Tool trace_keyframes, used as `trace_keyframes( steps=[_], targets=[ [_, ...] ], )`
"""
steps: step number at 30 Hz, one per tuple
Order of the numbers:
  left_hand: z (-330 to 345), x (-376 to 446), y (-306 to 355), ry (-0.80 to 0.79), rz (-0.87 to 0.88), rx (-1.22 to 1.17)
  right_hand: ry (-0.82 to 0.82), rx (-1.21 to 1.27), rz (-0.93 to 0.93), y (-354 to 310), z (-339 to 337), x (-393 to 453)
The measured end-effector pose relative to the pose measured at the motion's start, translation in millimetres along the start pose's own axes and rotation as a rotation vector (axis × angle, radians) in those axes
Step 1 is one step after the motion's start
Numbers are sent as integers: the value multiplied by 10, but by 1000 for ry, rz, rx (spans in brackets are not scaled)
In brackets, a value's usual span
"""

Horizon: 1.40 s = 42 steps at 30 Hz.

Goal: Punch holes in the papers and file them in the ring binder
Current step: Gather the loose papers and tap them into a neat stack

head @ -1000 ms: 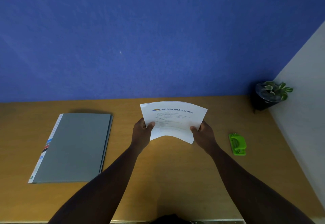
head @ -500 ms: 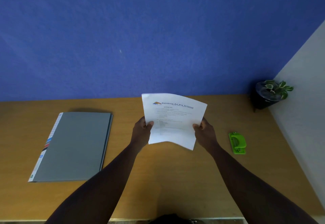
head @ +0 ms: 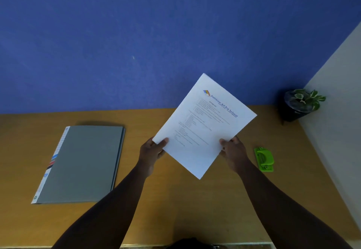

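I hold a stack of white printed papers [head: 203,127] in the air above the middle of the wooden desk, turned clockwise so one corner points down. My left hand [head: 151,152] pinches the left corner and my right hand [head: 233,151] grips the right edge. A grey ring binder [head: 82,162] lies closed and flat on the desk to the left. A small green hole punch [head: 264,159] sits on the desk just right of my right hand.
A potted plant in a black pot [head: 298,105] stands in the back right corner. A blue wall [head: 136,33] runs along the back of the desk [head: 175,205] and a pale wall [head: 340,112] closes the right side.
The papers have been lifted higher and rotated clockwise, from a level, slightly curved hold to a diagonal one. Both hands keep their grip; binder and punch have not moved.
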<state>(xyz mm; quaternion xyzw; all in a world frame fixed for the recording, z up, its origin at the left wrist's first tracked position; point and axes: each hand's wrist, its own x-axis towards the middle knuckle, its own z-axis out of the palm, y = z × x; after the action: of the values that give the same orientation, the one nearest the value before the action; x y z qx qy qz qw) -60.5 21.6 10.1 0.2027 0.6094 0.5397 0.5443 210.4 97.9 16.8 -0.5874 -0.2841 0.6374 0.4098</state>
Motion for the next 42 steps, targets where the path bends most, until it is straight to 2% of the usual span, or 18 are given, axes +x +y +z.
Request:
trace_keyframes(
  steps=[2,5,11,14,18,21,29,32,36,42],
  targets=[
    [21,-9,-16,-29,-28,-96,-28,150,63,4,48,-15],
    [100,-25,-20,-87,-15,-77,-110,249,110,25,130,-21],
    [186,-14,61,-119,87,-47,-245,155,170,53,178,-13],
    [133,47,95,-74,85,-3,-237,148,123,27,112,14],
    [-13,123,133,-25,105,82,-109,196,59,-52,-12,81],
    [-125,168,155,-38,133,157,-45,38,-35,-97,-112,103],
    [-135,194,127,-46,188,224,-44,-547,-212,-53,-77,104],
    [-110,187,85,2,177,218,-7,-622,-214,2,-37,107],
    [-141,168,18,29,159,228,63,-570,-133,87,-68,109],
    [-235,142,-83,27,99,276,50,-697,-137,160,-128,94]
  ],
)
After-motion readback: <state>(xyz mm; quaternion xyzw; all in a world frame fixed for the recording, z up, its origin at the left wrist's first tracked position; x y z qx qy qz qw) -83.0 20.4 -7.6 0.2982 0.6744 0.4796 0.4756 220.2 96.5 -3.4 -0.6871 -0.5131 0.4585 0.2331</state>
